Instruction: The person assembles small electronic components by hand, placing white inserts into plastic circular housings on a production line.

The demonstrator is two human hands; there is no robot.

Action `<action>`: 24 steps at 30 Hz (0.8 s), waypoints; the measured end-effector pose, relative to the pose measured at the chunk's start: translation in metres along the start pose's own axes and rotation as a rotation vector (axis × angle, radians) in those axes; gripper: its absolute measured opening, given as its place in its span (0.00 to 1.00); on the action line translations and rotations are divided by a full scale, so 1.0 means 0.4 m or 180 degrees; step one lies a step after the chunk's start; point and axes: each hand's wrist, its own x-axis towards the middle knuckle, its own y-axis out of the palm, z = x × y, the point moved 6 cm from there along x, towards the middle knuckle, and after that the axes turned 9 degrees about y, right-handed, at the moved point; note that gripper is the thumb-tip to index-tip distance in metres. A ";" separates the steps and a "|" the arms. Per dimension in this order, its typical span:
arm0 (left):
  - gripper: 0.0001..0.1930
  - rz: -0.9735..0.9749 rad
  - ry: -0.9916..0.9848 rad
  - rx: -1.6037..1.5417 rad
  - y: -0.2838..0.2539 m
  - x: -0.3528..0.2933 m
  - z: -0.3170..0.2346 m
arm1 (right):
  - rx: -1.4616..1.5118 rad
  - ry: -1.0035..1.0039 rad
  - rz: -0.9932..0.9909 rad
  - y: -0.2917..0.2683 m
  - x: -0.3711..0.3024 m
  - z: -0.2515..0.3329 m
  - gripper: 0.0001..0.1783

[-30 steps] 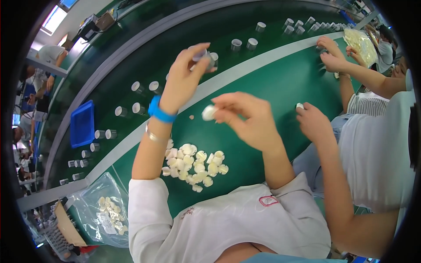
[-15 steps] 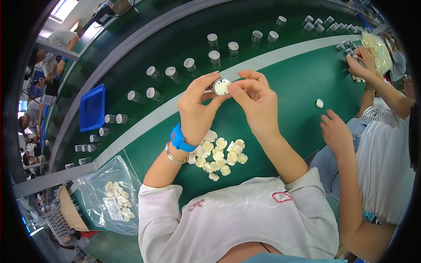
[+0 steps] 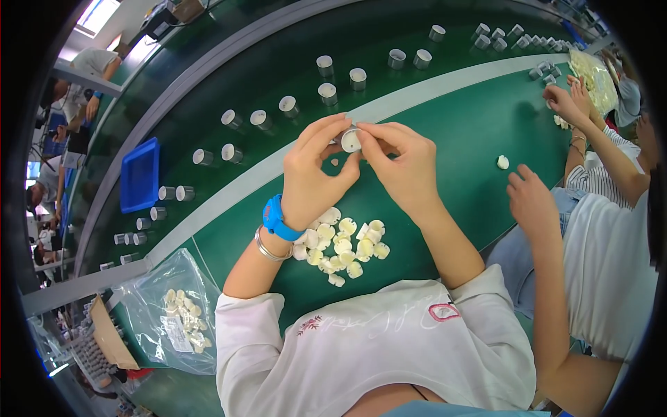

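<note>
Both my hands meet over the green table around one small silver metal cup (image 3: 351,141) with a white disc in its mouth. From the left, my left hand (image 3: 316,163) grips the cup by its side, fingers behind it and thumb in front. My right hand (image 3: 405,167) closes on its right side, with the thumb against the white disc and rim. Below my hands lies a loose pile of cream-white notched discs (image 3: 340,250) on the table.
Similar metal cups (image 3: 288,105) stand spaced along the dark green belt beyond a grey rail (image 3: 389,101). To the left are a blue tray (image 3: 140,175) and a clear bag of discs (image 3: 163,306). A co-worker's hand (image 3: 531,201) rests near a single disc (image 3: 502,162) at right.
The cups on the belt and the blue tray have shifted slightly left. The disc now appears to sit lower inside the cup's rim, and my right fingers have closed in around the cup.
</note>
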 end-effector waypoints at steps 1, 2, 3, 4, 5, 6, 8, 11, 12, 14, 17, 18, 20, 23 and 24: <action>0.17 -0.0030 -0.0185 -0.0388 -0.001 -0.005 0.012 | -0.0004 0.0002 -0.0003 0.001 -0.001 -0.002 0.08; 0.16 -0.0057 -0.0367 -0.0777 0.003 -0.008 0.021 | -0.0161 -0.0125 -0.0090 0.000 -0.003 0.003 0.07; 0.16 -0.0053 -0.0365 -0.0782 0.006 -0.009 0.021 | -0.0318 -0.0251 -0.0176 -0.002 -0.005 0.007 0.07; 0.15 -0.0090 -0.0485 -0.0815 0.011 -0.010 0.025 | -0.0322 -0.0250 -0.0182 -0.002 -0.006 0.003 0.07; 0.14 -0.0131 -0.0612 -0.0841 0.012 -0.014 0.030 | -0.0520 -0.0401 -0.0201 0.003 -0.009 0.006 0.07; 0.14 -0.0131 -0.0616 -0.0839 0.013 -0.015 0.031 | -0.0718 -0.0552 -0.0221 0.006 -0.012 0.011 0.07; 0.14 -0.0191 -0.0846 -0.0747 0.013 -0.020 0.051 | -0.0539 -0.0337 -0.0045 0.005 -0.005 0.002 0.08; 0.15 0.0037 -0.0907 -0.0655 0.019 -0.028 0.067 | -0.0361 0.0034 0.0282 0.002 0.001 -0.008 0.08; 0.15 0.0016 -0.0915 -0.0638 0.012 -0.030 0.067 | -0.0362 0.0197 0.0427 0.005 0.003 -0.012 0.09; 0.17 0.0544 -0.0555 -0.0274 0.023 -0.020 0.044 | -0.0498 0.0356 0.0539 -0.004 0.006 -0.014 0.09; 0.19 0.0914 -0.0077 -0.0028 0.023 -0.005 -0.001 | -0.0670 0.0533 0.0651 -0.008 0.016 -0.020 0.10; 0.19 0.0914 -0.0118 -0.0030 0.017 -0.003 -0.001 | -0.0693 0.0534 0.0676 -0.006 0.017 -0.020 0.10; 0.19 0.0910 0.0127 0.0122 0.007 0.020 0.004 | -0.0713 0.0424 0.0687 0.004 0.030 -0.011 0.11; 0.17 0.0353 -0.0056 0.0474 -0.066 0.061 0.040 | -0.0764 0.0058 0.0676 0.013 0.027 0.006 0.10; 0.16 0.0162 0.0064 0.0792 -0.110 0.084 0.065 | -0.0797 -0.0176 0.0655 0.016 0.023 0.015 0.10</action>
